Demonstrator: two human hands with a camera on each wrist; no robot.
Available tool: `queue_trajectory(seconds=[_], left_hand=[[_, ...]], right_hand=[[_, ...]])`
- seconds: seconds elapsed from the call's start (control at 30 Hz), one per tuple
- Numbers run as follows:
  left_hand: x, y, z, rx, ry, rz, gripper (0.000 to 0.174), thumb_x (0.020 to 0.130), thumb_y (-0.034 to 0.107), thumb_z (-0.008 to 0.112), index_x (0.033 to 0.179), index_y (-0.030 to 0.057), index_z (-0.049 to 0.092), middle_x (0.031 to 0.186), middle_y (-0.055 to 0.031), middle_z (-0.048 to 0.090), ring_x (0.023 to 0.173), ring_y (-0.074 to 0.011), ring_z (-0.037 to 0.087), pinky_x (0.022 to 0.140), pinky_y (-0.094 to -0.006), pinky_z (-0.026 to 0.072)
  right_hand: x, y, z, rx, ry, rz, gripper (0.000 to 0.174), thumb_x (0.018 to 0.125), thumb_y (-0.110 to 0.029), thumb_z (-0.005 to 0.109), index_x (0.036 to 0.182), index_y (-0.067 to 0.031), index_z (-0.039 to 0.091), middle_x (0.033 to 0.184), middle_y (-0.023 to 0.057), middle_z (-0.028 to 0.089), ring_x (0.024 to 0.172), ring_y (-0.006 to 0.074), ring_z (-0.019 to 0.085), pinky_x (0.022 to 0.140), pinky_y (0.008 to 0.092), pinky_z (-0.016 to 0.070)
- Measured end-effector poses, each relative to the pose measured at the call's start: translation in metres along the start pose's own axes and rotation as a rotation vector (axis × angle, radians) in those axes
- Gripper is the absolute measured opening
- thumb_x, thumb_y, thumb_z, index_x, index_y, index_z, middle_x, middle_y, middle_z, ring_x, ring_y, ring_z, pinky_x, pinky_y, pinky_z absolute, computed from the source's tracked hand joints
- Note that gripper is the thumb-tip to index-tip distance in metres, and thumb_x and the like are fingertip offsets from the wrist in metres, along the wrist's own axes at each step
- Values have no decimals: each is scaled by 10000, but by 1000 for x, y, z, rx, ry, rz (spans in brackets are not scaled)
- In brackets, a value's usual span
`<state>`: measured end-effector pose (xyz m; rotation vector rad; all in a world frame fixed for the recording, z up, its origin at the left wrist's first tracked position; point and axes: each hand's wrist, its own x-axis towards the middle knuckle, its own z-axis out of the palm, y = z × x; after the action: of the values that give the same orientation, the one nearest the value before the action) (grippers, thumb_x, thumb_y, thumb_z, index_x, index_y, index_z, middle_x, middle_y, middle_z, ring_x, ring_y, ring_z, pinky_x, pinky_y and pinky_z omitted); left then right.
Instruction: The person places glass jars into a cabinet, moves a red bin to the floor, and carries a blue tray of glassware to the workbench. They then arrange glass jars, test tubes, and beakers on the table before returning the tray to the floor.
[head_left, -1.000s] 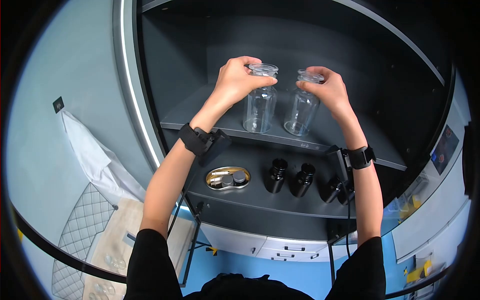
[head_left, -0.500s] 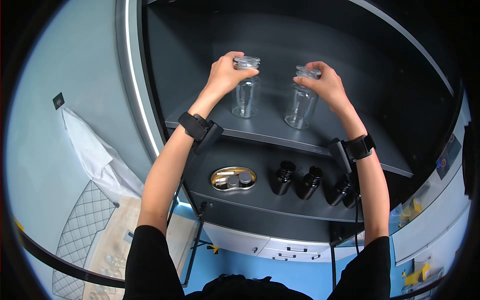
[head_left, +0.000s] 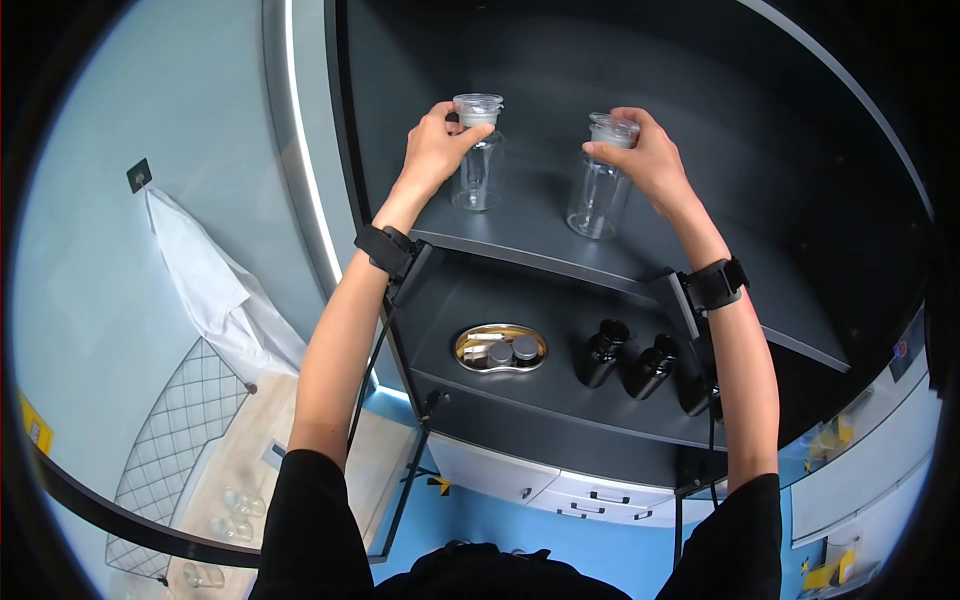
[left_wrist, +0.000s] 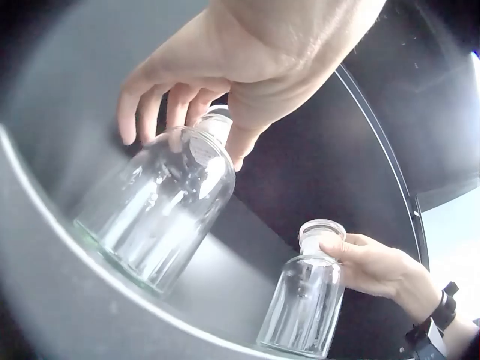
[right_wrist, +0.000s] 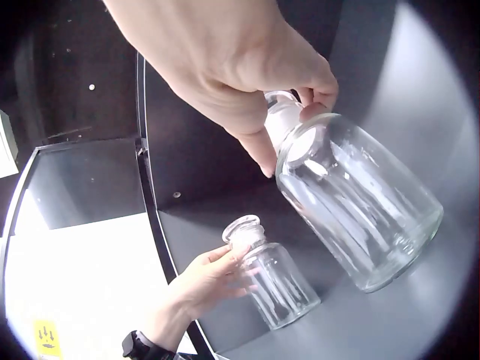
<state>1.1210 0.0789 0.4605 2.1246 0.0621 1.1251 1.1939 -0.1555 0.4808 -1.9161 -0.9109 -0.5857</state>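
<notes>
Two clear glass bottles with glass stoppers stand upright on the upper dark shelf. My left hand (head_left: 437, 150) grips the neck of the left bottle (head_left: 476, 172), its thumb at the front and fingers behind. Around the neck of the right bottle (head_left: 598, 196) curl the thumb and fingers of my right hand (head_left: 650, 165). In the left wrist view the near bottle (left_wrist: 161, 202) has its base on the shelf, close to the edge. The right wrist view shows the right bottle (right_wrist: 356, 202) below my fingers, the left one (right_wrist: 279, 289) farther off.
On the lower shelf (head_left: 440, 365) are a metal kidney dish (head_left: 500, 367) with small tins and several dark bottles (head_left: 652, 366). A white coat (head_left: 215, 285) hangs at the left, above a wooden surface (head_left: 235, 450) with glassware. White drawers (head_left: 600, 500) are below.
The left bottle, gripped by my left hand, has moved left and farther back, widening the gap between the bottles. My right hand keeps its grip. The head view has shifted.
</notes>
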Motion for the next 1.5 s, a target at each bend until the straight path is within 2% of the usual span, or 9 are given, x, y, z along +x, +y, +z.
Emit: queue_trajectory(seconds=[0.17,0.63,0.8,0.9,1.13,1.27,1.33,1.43,1.5], left_hand=[[6,-13,-1,-51,-11,7,696,717,357,691,1234,-16,413,977,-129,597,855,-175,592,621,-291,502],[-40,-5,-3,9,342,102,468,880,347,443,1124,-52,477,1058,-245,542,1021,-358,512,879,-389,391],[-123,23,3,-17,306,207,373,857,223,517,1105,-53,471,1059,-228,536,1011,-343,511,858,-353,396],[-196,38,-3,-121,204,-75,333,840,162,555,1148,62,480,1109,-133,549,1050,-232,525,798,-305,439],[-415,66,-25,71,-4,-709,264,829,89,535,1080,8,519,917,-96,608,833,-173,588,702,-285,476],[-517,109,-46,143,101,-976,233,827,99,534,1042,11,549,921,-115,632,855,-214,619,713,-300,489],[-558,134,-57,200,95,-1016,230,825,102,528,1035,11,550,914,-128,629,846,-234,620,721,-312,487],[-589,169,-69,234,287,-1142,232,835,117,514,1046,28,551,918,-122,630,852,-232,615,742,-315,482],[-611,192,-80,273,395,-1167,231,843,127,514,1056,47,554,923,-104,633,865,-216,613,755,-310,480]], right_hand=[[1,-2,11,32,43,26,661,643,-287,744,1147,29,456,1072,206,536,954,266,576,811,332,470],[-23,7,2,-307,230,-66,868,596,-350,768,1243,58,358,1054,271,527,961,334,561,834,363,447],[-40,1,14,-157,-119,14,859,663,-245,727,1283,95,240,1015,322,534,982,395,545,867,372,430],[-44,3,22,-288,-153,57,939,721,-196,672,1310,113,9,1022,334,523,972,423,536,878,387,419],[-162,-37,-2,332,141,-106,668,810,-109,580,1330,35,185,1135,237,517,1016,274,540,829,333,434],[-275,-19,32,549,-325,-127,414,795,12,528,1197,42,436,941,134,603,896,188,569,835,289,414],[-324,-15,55,502,-946,-23,423,773,-109,611,1170,-32,488,950,163,599,910,258,576,812,343,431],[-378,-2,83,203,-1860,-443,498,769,-276,620,1177,-32,471,1000,196,576,943,330,550,800,376,430],[-410,-34,88,282,-1850,-510,498,766,-285,622,1169,-31,475,997,199,576,943,335,549,801,376,430]])
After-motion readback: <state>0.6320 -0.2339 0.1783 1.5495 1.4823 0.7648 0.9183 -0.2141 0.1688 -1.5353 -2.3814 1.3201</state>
